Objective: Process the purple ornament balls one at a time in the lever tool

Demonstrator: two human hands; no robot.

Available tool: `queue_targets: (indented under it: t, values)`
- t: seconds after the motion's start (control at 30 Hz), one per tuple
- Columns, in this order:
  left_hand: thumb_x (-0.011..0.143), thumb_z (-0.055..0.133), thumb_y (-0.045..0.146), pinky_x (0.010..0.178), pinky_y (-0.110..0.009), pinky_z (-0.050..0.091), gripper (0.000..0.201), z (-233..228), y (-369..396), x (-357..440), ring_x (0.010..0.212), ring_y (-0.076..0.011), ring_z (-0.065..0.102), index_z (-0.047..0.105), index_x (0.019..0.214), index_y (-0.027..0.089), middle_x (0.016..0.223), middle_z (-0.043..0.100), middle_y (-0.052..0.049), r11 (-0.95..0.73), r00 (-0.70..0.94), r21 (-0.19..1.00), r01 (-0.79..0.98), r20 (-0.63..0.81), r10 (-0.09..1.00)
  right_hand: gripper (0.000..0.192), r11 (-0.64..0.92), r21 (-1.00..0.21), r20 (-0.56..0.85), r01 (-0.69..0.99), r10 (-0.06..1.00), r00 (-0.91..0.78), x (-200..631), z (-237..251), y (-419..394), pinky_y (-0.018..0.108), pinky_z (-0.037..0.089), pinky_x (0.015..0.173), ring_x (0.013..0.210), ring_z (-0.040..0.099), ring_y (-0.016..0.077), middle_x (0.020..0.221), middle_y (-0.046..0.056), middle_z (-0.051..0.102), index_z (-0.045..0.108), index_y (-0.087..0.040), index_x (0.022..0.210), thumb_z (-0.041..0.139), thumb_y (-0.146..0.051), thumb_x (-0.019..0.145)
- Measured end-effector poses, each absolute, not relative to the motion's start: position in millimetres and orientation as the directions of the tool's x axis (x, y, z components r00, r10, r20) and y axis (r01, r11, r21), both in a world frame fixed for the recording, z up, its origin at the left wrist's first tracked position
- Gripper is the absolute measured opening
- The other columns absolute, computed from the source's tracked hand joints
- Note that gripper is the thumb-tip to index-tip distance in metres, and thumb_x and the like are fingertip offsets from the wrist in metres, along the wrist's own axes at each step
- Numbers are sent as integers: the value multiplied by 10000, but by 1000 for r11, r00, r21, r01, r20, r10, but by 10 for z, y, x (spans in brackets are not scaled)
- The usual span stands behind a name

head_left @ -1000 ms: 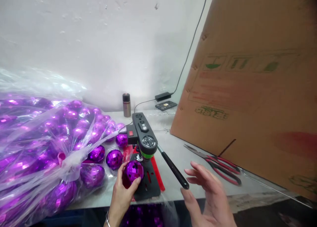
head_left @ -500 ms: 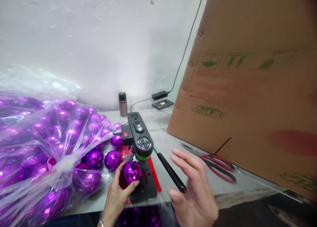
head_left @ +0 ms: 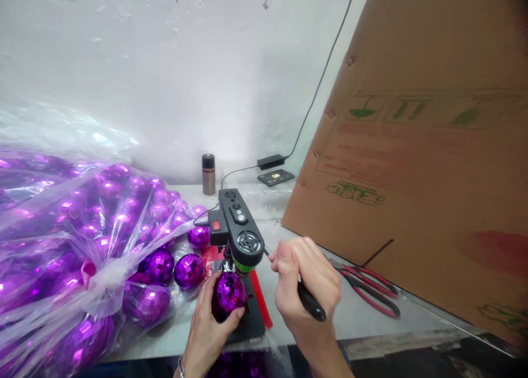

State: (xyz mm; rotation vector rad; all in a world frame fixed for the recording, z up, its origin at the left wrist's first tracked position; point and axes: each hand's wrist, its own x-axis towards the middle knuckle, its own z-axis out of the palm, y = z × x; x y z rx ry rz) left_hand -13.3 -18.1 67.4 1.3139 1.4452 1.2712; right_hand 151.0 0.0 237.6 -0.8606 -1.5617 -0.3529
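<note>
My left hand point(head_left: 209, 316) is closed around a shiny purple faceted ball point(head_left: 231, 292), a mirror-ball ornament. It holds the ball under the front end of a small black bench machine point(head_left: 241, 221) with a green ring, over the machine's dark base plate point(head_left: 254, 324). The ball's top sits close to the metal tip there; whether they touch I cannot tell. My right hand point(head_left: 307, 284) is wrapped round the black lever handle point(head_left: 310, 302) on the machine's right side. Two more purple balls point(head_left: 189, 271) lie just left of the machine.
A large plastic bag point(head_left: 103, 281) full of purple balls fills the left. Red-handled shears point(head_left: 371, 290) lie at the right by a big cardboard box point(head_left: 412, 163). Behind stand a brown bottle point(head_left: 208, 175), a black adapter point(head_left: 271, 162) with its cable, and a phone point(head_left: 276, 177).
My right hand, open beside the lever before, has closed round its handle. My left hand still holds the ball, now nearer the metal tip. The view has shifted slightly.
</note>
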Motion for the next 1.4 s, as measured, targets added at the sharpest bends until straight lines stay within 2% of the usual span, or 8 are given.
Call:
queue_targets:
  t: [0.17, 0.33, 0.47, 0.6, 0.8, 0.93, 1.2, 1.4]
  values:
    - [711, 855, 368, 1327, -699, 332, 738, 659, -138, -72, 1506, -470, 541, 692, 1413, 208, 1515, 660, -193, -90, -126, 967, 239, 123, 984, 332, 684, -246, 946, 687, 325, 15, 1537, 2373, -38, 282, 383, 587, 577, 521, 103, 647, -46, 545, 469, -236, 813, 511, 6, 1035]
    - [630, 925, 318, 1299, -672, 381, 823, 730, -75, -66, 1501, -471, 511, 716, 1424, 277, 1470, 626, -145, -36, -39, 956, 290, 49, 998, 345, 680, -243, 943, 692, 333, 4, 1553, 2404, -60, 289, 391, 581, 569, 532, 107, 635, -48, 550, 464, -240, 801, 516, 1, 1042]
    - [566, 945, 300, 1289, -694, 375, 858, 782, -28, -5, 1451, -489, 534, 728, 1393, 232, 1423, 619, -164, -30, -59, 948, 316, 51, 997, 349, 674, -249, 943, 695, 334, 15, 1548, 2402, -68, 283, 389, 581, 565, 514, 106, 628, -50, 550, 469, -241, 793, 523, -1, 1040]
    - [601, 917, 322, 1294, -651, 391, 787, 733, -12, 64, 1421, -455, 584, 710, 1355, 229, 1398, 672, -149, -86, -66, 967, 240, 105, 992, 331, 686, -285, 934, 670, 355, 34, 1556, 2366, -93, 262, 424, 594, 589, 533, 103, 642, -45, 585, 500, -234, 773, 575, -69, 1050]
    - [617, 929, 384, 1239, -627, 459, 888, 618, -31, 55, 1388, -456, 657, 612, 1426, 200, 1448, 719, -188, -8, -22, 982, 186, 13, 1000, 293, 734, -261, 955, 627, 290, 57, 1639, 2243, -222, 301, 520, 645, 692, 689, 152, 752, 11, 696, 629, -212, 864, 574, -332, 1125]
    - [672, 932, 376, 1229, -604, 486, 884, 555, -47, 28, 1382, -436, 672, 583, 1463, 189, 1445, 724, -192, -33, 6, 972, 233, 33, 999, 323, 769, -307, 946, 561, 312, 90, 1599, 2203, -260, 248, 526, 569, 620, 693, 126, 692, -13, 655, 597, -210, 820, 538, -251, 1135]
    - [641, 959, 338, 1224, -594, 518, 887, 467, -60, 58, 1325, -426, 711, 613, 1449, 213, 1383, 757, -156, -14, -17, 974, 226, 18, 1000, 320, 824, -334, 941, 458, 316, 117, 1502, 1991, -233, 246, 475, 505, 541, 570, 108, 683, -8, 595, 526, -214, 795, 465, -10, 1034]
    - [655, 942, 313, 1189, -583, 551, 872, 417, -69, 70, 1260, -414, 740, 623, 1460, 206, 1335, 772, -153, -20, -27, 967, 256, 28, 999, 414, 751, -476, 879, 458, 419, 227, 1424, 1927, -298, 255, 357, 502, 544, 495, 91, 657, -23, 525, 455, -219, 727, 427, -130, 1130]
